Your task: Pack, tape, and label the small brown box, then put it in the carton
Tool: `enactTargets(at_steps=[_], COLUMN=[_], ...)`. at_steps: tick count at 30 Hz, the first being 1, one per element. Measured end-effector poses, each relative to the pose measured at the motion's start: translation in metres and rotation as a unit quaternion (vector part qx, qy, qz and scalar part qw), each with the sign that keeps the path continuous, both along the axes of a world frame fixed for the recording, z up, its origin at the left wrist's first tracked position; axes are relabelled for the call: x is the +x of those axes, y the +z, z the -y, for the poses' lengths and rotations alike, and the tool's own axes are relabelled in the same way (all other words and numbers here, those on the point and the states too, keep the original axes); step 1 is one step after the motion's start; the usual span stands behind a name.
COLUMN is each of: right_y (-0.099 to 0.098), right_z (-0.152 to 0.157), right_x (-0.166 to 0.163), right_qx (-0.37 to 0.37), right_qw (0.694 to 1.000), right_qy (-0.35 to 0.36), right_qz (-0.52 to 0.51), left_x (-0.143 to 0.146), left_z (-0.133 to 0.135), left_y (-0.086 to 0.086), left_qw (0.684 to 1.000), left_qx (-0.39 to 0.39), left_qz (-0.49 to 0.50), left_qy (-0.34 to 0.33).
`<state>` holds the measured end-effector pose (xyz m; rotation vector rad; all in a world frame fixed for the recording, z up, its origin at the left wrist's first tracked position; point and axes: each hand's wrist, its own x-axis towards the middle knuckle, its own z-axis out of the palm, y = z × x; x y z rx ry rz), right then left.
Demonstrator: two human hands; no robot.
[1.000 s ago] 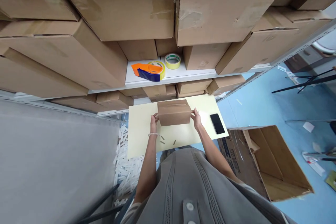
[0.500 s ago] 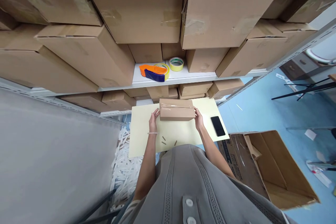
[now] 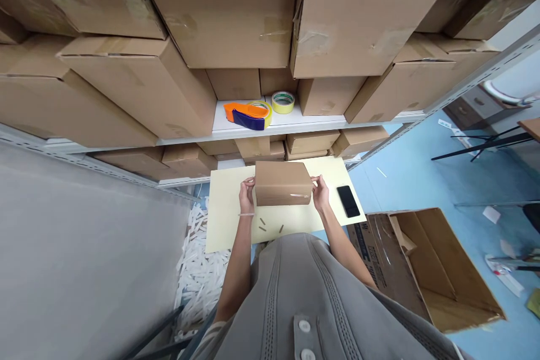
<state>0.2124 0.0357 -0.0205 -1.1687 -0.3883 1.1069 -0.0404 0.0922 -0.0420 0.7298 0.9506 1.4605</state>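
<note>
We hold the small closed brown cardboard box (image 3: 283,183) between both hands: the left hand (image 3: 246,198) clasps its left end and the right hand (image 3: 321,193) clasps its right end, fingers curled against the cardboard on each side. In the head view, the only one we have, the box sits over the far middle of the pale yellow tabletop (image 3: 225,219), though we cannot tell whether it rests on the surface or is lifted just clear of it. A black phone (image 3: 348,201) lies flat on the tabletop just right of the right hand. Beyond the box, on a white shelf (image 3: 219,125), rest an orange and blue tape dispenser (image 3: 247,115) and a yellow tape roll (image 3: 283,102). A large open cardboard carton (image 3: 434,267) stands on the blue floor to our right.
</note>
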Motion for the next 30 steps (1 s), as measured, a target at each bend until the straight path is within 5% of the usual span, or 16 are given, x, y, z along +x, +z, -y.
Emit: enactTargets(at_steps=[11,30], right_y=[-0.008,-0.033], right_z=[0.003,0.005], right_x=[0.001,-0.012], right_qx=[0.02,-0.06], right_qw=[0.999,0.996], right_qy=[-0.043,0.039], right_qz=[0.013,0.053], left_x=[-0.008,-0.022], left_z=[0.0,0.019], left_y=[0.01,-0.046], left_qw=[0.999,0.989], left_qx=[0.035,-0.074], left_qz=[0.012,-0.128], left_qy=[-0.027,0.002])
